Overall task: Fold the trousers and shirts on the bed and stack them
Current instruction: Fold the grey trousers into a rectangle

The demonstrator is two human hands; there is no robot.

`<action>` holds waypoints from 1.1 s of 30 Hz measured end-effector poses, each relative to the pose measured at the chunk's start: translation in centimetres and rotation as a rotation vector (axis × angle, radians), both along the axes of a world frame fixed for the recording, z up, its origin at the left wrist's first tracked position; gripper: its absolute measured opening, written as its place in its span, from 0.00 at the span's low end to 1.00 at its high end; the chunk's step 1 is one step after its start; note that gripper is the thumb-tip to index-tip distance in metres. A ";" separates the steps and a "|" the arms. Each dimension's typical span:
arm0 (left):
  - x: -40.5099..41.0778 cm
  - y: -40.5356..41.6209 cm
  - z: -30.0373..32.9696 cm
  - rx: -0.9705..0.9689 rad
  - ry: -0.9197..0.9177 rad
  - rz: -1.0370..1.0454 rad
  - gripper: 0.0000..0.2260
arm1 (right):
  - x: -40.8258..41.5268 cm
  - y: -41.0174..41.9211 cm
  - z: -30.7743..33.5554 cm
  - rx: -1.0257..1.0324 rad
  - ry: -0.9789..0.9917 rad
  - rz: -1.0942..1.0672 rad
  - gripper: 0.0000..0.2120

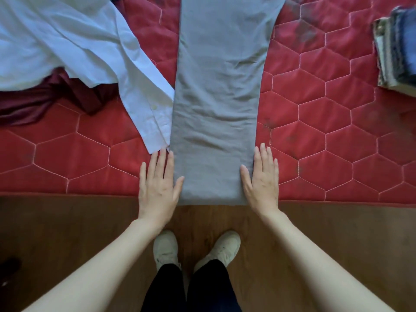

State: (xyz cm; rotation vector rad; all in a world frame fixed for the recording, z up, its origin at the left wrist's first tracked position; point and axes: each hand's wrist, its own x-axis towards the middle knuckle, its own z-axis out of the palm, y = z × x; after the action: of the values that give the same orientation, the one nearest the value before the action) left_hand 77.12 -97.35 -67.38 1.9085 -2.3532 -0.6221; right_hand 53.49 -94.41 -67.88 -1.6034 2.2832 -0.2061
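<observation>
While a blurred stack of folded dark clothes (396, 46) already sits far off beyond the right hand (262, 179), the long grey cotton trousers (218, 97) lie laid leg on leg between both hands — likely not yet folded across. Beyond the left hand (158, 183), a pale blue shirt (67, 43) and a crumpled maroon garment (40, 102) wait. Both hands lie flat, fingers straight, along the trouser edges — holding nothing.
</observation>
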 end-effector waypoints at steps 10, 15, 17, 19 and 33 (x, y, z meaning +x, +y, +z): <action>-0.8 2.1 2.5 0.217 0.250 0.489 0.14 | 4.6 2.9 3.2 0.089 -0.191 -0.523 0.20; 0.0 1.7 2.9 0.271 0.286 0.500 0.11 | 4.2 2.0 3.7 0.267 -0.232 -0.579 0.16; 0.6 1.8 3.1 0.318 0.354 0.483 0.10 | 3.9 2.3 4.1 0.242 -0.308 -0.590 0.14; 1.3 2.1 3.6 0.399 0.466 0.477 0.12 | 3.7 3.4 5.1 0.177 -0.466 -0.605 0.11; 1.4 -9.4 15.3 0.395 1.021 0.268 0.26 | -2.0 -4.4 16.9 -0.237 -1.080 -0.341 0.28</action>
State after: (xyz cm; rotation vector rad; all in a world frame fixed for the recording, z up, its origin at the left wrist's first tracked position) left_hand 78.54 -106.79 -52.06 1.3953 -1.3681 -1.6146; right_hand 51.46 -98.85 -50.99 -0.7940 1.6323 -1.1388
